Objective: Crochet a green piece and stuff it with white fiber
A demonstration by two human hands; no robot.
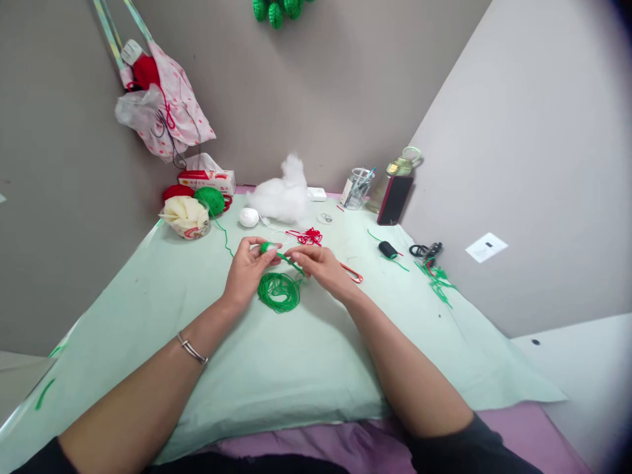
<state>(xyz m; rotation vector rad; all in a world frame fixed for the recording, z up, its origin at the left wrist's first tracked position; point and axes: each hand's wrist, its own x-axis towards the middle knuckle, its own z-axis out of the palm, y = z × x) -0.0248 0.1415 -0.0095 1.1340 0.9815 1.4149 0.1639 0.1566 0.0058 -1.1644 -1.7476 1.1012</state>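
Note:
My left hand (pixel 247 270) is closed around a small green crocheted piece (pixel 266 247) with white stuffing showing at its opening. A thick green yarn strand (pixel 292 263) runs from that piece toward my right hand (pixel 318 266), whose fingers are pinched on it. Whether those fingers also hold a hook or needle is too small to tell. Just below both hands a loose coil of green yarn (pixel 279 293) lies on the cloth. Partly behind my right wrist is a slim orange-red tool (pixel 351 272).
White fluffy stuffing (pixel 281 194), a white yarn ball (pixel 249 217) and tangled red yarn (pixel 309 236) lie beyond my hands. A tub (pixel 190 224) and green ball (pixel 210 200) stand left. Rightward are a jar (pixel 356 189), phone (pixel 395 201), black spool (pixel 388 249) and green scraps (pixel 437 283).

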